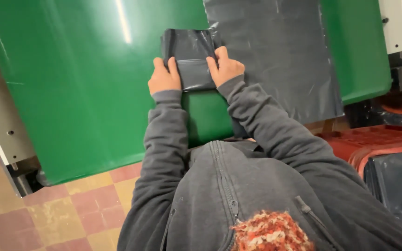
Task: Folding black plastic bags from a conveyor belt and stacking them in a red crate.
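Checkered red and yellow floor tiles (pixel 70 209) are showing at the lower left, under a wide green table (pixel 84 88) that is filling most of the view. On it, the left hand (pixel 164 77) is curling partly closed over the left edge of a folded dark grey plastic bag (pixel 189 58), fingers on top and pressing it down. Just beside it, the right hand (pixel 225 67) is gripping the bag's right edge the same way, fingers bent over the fold. Further right, a flat grey plastic sheet (pixel 280 56) is lying spread across the table, touching the folded bag, and red crates (pixel 373 139) are standing beyond the table's edge.
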